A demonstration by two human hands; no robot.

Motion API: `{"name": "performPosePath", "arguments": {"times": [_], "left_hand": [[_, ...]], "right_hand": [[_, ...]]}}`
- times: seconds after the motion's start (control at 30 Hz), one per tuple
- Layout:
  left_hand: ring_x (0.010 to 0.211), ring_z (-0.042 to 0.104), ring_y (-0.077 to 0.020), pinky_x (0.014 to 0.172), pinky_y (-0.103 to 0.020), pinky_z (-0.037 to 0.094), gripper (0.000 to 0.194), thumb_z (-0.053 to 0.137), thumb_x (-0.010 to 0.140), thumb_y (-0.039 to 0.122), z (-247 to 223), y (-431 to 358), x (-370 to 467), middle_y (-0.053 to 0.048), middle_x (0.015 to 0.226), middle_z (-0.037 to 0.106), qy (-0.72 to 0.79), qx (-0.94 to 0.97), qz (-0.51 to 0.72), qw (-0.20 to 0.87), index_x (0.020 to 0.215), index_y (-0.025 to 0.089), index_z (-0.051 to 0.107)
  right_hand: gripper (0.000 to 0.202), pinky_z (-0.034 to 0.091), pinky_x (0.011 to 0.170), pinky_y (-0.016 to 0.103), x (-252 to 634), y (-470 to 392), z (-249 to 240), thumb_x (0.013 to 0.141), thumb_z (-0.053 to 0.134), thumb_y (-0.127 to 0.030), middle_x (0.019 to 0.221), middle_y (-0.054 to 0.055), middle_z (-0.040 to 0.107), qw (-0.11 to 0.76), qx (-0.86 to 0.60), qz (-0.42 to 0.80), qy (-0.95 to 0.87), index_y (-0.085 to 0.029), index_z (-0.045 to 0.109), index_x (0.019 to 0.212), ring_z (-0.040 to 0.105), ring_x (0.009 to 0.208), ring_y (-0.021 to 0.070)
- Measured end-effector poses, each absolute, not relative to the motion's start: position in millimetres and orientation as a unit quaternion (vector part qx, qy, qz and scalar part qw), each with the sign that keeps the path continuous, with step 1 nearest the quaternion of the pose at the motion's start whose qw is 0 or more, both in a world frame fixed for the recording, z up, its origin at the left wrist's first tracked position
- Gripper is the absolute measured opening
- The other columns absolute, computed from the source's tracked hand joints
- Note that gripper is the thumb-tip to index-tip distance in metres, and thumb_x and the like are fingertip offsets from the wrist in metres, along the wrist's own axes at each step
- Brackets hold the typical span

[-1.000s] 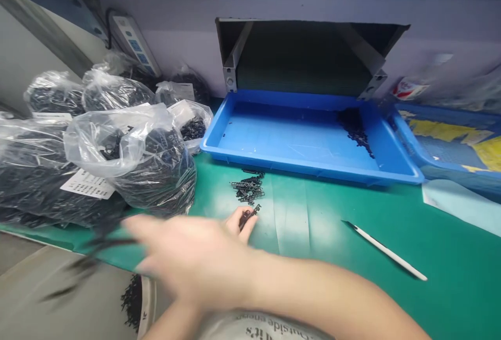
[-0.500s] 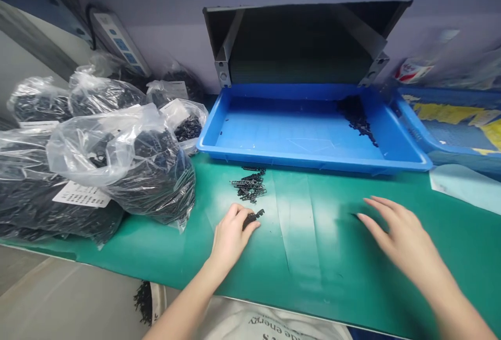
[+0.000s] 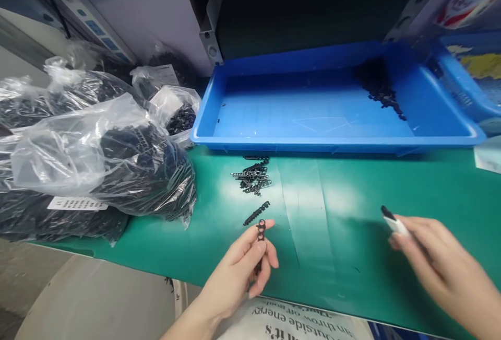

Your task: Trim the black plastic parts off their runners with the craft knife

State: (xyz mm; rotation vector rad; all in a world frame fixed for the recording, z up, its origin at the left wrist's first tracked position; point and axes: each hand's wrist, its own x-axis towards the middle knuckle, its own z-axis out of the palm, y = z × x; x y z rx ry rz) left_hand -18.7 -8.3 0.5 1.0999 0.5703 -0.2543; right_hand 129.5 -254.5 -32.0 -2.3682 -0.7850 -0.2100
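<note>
My left hand (image 3: 245, 267) is closed around a small black plastic strip with rings (image 3: 261, 230), its upper end sticking up past the thumb. Just beyond those fingers, a single black toothed strip (image 3: 257, 213) lies slanted on the green table. Farther back is a small pile of similar black strips (image 3: 252, 175). On the right, my right hand (image 3: 434, 256) grips a small white tool with a black tip (image 3: 393, 221), pointing up and left above the table. Its exact kind is not clear.
A blue tray (image 3: 297, 148) stands at the back, with black parts (image 3: 379, 89) heaped in its right corner. Clear plastic bags of black parts (image 3: 144, 167) crowd the left. A power strip (image 3: 94, 26) is on the wall. Another blue container (image 3: 469, 79) stands at right.
My left hand has come nearer me, lifting a black strip and leaving another on the table. My right hand, formerly spread, now grips the white tool. The view has shifted down and closer.
</note>
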Motion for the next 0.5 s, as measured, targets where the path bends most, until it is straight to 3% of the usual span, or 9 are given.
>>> {"name": "performPosePath", "arguments": {"times": [0.1,0.17,0.23,0.33,0.4,0.5], "left_hand": [[0.037,0.023,-0.0007,0.034,-0.018,0.011,0.025,0.051,0.083,0.035,-0.9,-16.9,-12.5,0.003,0.065,0.051,0.259,0.448,-0.149,0.843,0.103,0.021,0.046],[0.037,0.022,0.0001,0.034,-0.017,0.01,0.021,0.053,0.082,0.034,-1.4,-20.8,-10.5,0.004,0.063,0.051,0.248,0.429,-0.159,0.854,0.095,0.02,0.045],[0.036,0.023,0.0008,0.034,-0.017,0.01,0.017,0.052,0.083,0.033,-2.0,-22.9,-11.3,0.004,0.065,0.05,0.24,0.426,-0.171,0.855,0.09,0.019,0.044],[0.037,0.025,0.0012,0.033,-0.017,0.012,0.016,0.049,0.085,0.033,-2.5,-23.5,-15.2,0.003,0.069,0.049,0.234,0.444,-0.174,0.848,0.087,0.018,0.045],[0.037,0.025,0.001,0.032,-0.017,0.012,0.016,0.049,0.085,0.034,-2.2,-23.0,-16.7,0.002,0.072,0.048,0.235,0.459,-0.171,0.84,0.087,0.018,0.046],[0.037,0.025,0.0009,0.032,-0.018,0.012,0.016,0.047,0.086,0.035,-0.9,-21.9,-16.3,0.003,0.069,0.046,0.232,0.473,-0.172,0.832,0.085,0.018,0.045]], "right_hand": [[0.03,0.052,0.055,0.022,98.5,-232.5,-26.8,0.09,0.035,-0.035,0.088,0.01,0.061,0.376,-0.847,0.005,-0.376,-0.023,0.054,0.111,0.063,0.072,0.0162],[0.036,0.054,0.069,0.024,81.4,-216.9,-25.6,0.091,0.033,-0.028,0.108,0.009,0.058,0.378,-0.834,0.093,-0.391,-0.027,0.042,0.127,0.06,0.093,0.0173],[0.039,0.052,0.077,0.029,70.7,-203.7,-25.2,0.092,0.032,-0.027,0.111,0.005,0.058,0.381,-0.823,0.132,-0.399,-0.029,0.035,0.131,0.056,0.101,0.0185],[0.021,0.051,0.066,0.026,64.8,-190.2,-24.0,0.091,0.037,-0.026,0.089,0.002,0.062,0.408,-0.811,0.145,-0.395,-0.026,0.05,0.107,0.059,0.082,0.0156],[0.013,0.047,0.053,0.023,64.3,-184.8,-23.1,0.09,0.038,-0.025,0.073,0.001,0.057,0.413,-0.81,0.14,-0.393,-0.022,0.05,0.086,0.055,0.061,0.0121],[0.017,0.042,0.044,0.024,64.1,-180.1,-23.2,0.091,0.032,-0.021,0.072,0.001,0.056,0.37,-0.818,0.1,-0.43,-0.019,0.049,0.09,0.052,0.052,0.012]]}}
